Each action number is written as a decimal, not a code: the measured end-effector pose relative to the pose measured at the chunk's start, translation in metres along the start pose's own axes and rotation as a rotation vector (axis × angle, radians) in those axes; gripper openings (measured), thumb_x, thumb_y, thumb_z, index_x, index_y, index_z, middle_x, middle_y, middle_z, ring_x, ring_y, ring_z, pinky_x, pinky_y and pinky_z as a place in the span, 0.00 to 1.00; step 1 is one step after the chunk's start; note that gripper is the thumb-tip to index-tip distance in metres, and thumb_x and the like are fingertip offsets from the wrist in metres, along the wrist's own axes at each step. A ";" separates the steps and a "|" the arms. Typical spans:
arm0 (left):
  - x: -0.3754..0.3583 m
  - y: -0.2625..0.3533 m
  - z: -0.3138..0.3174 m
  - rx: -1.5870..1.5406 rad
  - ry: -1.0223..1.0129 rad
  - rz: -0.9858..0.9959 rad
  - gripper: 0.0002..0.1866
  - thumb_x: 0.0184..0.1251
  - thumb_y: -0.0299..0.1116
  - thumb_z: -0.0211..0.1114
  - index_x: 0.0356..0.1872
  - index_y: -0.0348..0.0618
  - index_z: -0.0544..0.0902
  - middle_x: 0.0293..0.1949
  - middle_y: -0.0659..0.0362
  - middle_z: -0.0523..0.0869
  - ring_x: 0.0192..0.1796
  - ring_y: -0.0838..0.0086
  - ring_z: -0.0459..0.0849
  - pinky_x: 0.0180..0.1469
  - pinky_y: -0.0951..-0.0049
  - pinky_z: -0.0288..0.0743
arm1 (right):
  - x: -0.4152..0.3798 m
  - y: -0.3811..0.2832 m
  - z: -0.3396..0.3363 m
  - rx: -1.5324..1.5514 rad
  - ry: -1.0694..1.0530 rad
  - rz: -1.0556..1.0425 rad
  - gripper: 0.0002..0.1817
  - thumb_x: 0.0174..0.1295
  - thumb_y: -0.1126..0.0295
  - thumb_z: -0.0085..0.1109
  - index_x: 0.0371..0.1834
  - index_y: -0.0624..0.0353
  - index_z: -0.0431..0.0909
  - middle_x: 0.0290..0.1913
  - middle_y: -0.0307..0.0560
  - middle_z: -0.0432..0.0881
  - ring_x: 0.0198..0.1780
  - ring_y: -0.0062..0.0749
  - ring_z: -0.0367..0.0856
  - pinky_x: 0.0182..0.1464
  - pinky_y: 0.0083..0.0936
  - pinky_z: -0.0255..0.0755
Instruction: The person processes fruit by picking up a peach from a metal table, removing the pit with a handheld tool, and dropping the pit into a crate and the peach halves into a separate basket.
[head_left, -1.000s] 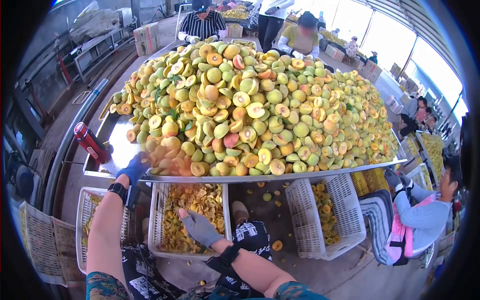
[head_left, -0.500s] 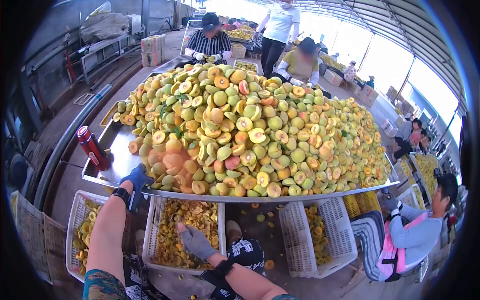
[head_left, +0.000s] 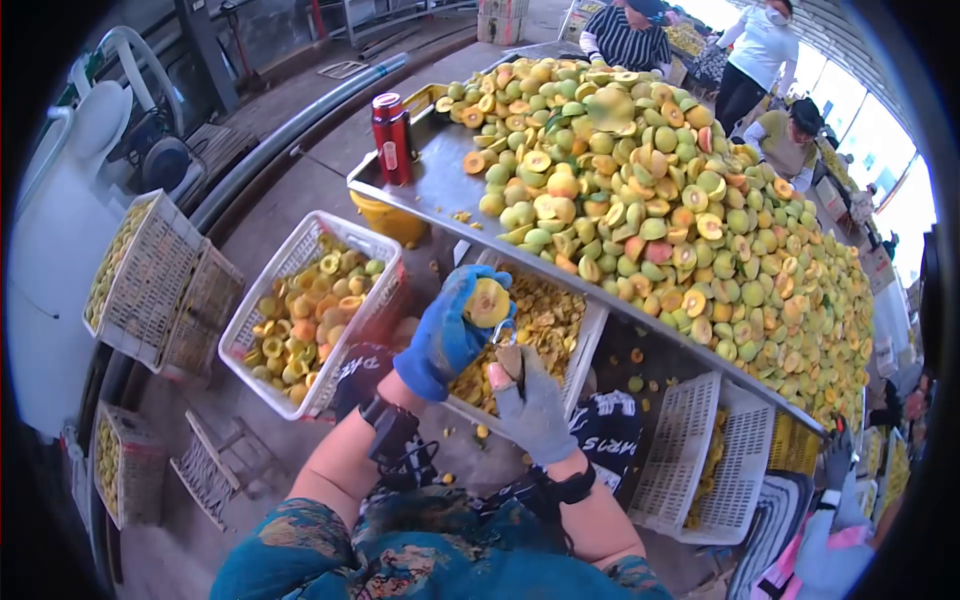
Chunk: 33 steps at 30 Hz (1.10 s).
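My left hand (head_left: 440, 335), in a blue glove, grips a peach half (head_left: 487, 303) with its cut face up. Close by, my right hand (head_left: 540, 412) in a grey glove is closed around a small pitting tool with a looped metal end (head_left: 506, 332). The loop is right at the lower edge of the peach half. Part of one right fingertip shows bare or wrapped in a pinkish cover. Both hands are above a white crate (head_left: 592, 345) of fruit scraps, below the front edge of a metal tray (head_left: 435, 185) heaped with halved peaches (head_left: 650, 200).
A red thermos (head_left: 392, 140) stands on the tray's left corner, above a yellow bucket (head_left: 390, 218). Left of me, a white crate (head_left: 238, 335) holds hollowed peach halves. More crates (head_left: 655, 460) stand at right. Co-workers (head_left: 627, 38) sit and stand around the tray.
My view has swung left. My left hand has come back from the tray's edge and now holds a peach half; my right hand has risen beside it with the tool.
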<state>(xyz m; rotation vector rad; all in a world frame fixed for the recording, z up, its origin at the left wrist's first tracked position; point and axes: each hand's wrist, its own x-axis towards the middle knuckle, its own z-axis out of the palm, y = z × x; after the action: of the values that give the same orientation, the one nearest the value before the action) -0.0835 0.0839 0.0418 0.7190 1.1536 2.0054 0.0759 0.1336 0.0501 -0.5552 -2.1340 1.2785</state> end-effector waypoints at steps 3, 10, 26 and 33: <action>-0.040 0.017 0.011 0.064 -0.018 0.105 0.20 0.74 0.47 0.55 0.56 0.43 0.73 0.55 0.51 0.79 0.52 0.63 0.81 0.53 0.66 0.78 | -0.015 -0.018 0.006 -0.050 -0.003 -0.081 0.16 0.68 0.60 0.58 0.47 0.63 0.73 0.31 0.64 0.80 0.34 0.63 0.81 0.33 0.46 0.73; -0.100 0.043 0.033 -0.108 -0.003 0.123 0.22 0.76 0.48 0.48 0.55 0.39 0.74 0.45 0.55 0.79 0.45 0.72 0.78 0.51 0.73 0.73 | -0.047 -0.052 0.019 -0.137 -0.019 -0.124 0.17 0.67 0.60 0.58 0.48 0.63 0.71 0.30 0.66 0.80 0.34 0.64 0.82 0.33 0.47 0.73; -0.118 0.052 0.044 -0.124 0.032 0.075 0.34 0.75 0.63 0.40 0.46 0.37 0.79 0.37 0.56 0.82 0.36 0.74 0.80 0.44 0.74 0.76 | -0.066 -0.065 0.002 -0.135 -0.240 0.004 0.20 0.63 0.59 0.61 0.44 0.68 0.73 0.29 0.68 0.80 0.35 0.68 0.80 0.34 0.50 0.73; -0.103 0.055 0.025 0.106 -0.139 0.027 0.37 0.78 0.61 0.37 0.36 0.35 0.83 0.32 0.56 0.84 0.34 0.72 0.82 0.42 0.75 0.76 | -0.057 -0.058 -0.014 -0.189 -0.403 0.040 0.24 0.63 0.53 0.59 0.40 0.71 0.75 0.32 0.70 0.79 0.36 0.64 0.81 0.36 0.46 0.72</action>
<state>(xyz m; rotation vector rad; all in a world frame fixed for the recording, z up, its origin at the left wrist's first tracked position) -0.0198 -0.0046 0.0901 0.9172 1.1797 1.8950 0.1244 0.0817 0.0912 -0.4458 -2.6072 1.3044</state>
